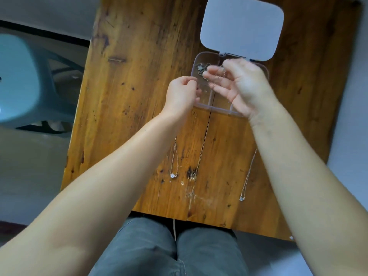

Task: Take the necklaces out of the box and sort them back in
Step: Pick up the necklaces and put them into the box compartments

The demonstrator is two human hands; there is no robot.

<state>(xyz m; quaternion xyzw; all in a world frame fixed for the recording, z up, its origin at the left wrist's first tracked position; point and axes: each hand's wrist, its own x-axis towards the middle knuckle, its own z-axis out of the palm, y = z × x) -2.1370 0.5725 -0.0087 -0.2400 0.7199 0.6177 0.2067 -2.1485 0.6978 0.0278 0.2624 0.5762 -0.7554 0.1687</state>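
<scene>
A clear plastic box [211, 107] with compartments sits on the wooden table, its grey lid [242, 28] flipped open behind it. A tangle of dark chain [202, 68] lies in its back-left compartment. Above the box, my right hand [239, 86] pinches a thin chain with its fingers spread. Just left of the box, my left hand [182, 94] has its fingers closed on the same thin chain's end, which is hard to make out. A necklace with a white flower pendant [173, 175] and another with a small pendant [242, 198] lie stretched out on the table near me.
The wooden table [139, 86] has a crack down its middle and a near edge above my grey-trousered knees [169, 248]. A teal plastic stool [22, 80] stands on the floor to the left.
</scene>
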